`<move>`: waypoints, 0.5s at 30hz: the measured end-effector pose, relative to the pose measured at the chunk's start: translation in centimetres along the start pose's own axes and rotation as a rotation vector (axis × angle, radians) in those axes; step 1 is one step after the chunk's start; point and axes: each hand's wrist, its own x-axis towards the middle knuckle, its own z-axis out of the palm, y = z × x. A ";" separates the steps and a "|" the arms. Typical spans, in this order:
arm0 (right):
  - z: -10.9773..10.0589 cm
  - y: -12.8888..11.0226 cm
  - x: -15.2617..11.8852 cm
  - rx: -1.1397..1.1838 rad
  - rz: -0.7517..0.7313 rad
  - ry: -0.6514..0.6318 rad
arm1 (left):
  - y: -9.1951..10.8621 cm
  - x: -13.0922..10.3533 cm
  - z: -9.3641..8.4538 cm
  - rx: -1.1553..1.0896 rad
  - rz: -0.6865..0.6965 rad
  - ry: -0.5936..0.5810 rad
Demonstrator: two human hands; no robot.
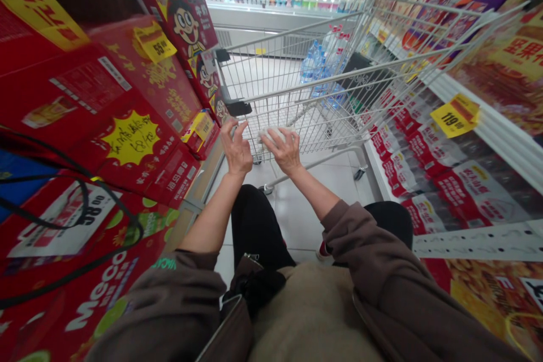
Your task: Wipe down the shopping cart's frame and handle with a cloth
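Observation:
A metal wire shopping cart [305, 86] stands sideways before me, its black plastic corner pieces [238, 108] at the left end. My right hand [282, 150] presses a crumpled white cloth [275, 133] against the cart's near wire side; part of the cloth is hidden under the fingers. Just below the near black corner is my left hand [237, 148], with bent fingers spread apart and nothing visible in it. Whether its fingertips touch the wires, I cannot tell.
Red gift cartons [139, 96] are stacked close on the left, with black cables [87, 198] hanging there. Shelves of bottle packs [432, 158] line the right. Behind the cart are water bottle packs [324, 59] and a lit refrigerated display [271, 8].

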 end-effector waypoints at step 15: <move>0.2 1.2 1.5 -0.005 -0.031 0.074 | 0.8 0.9 1.1 0.057 -0.042 0.012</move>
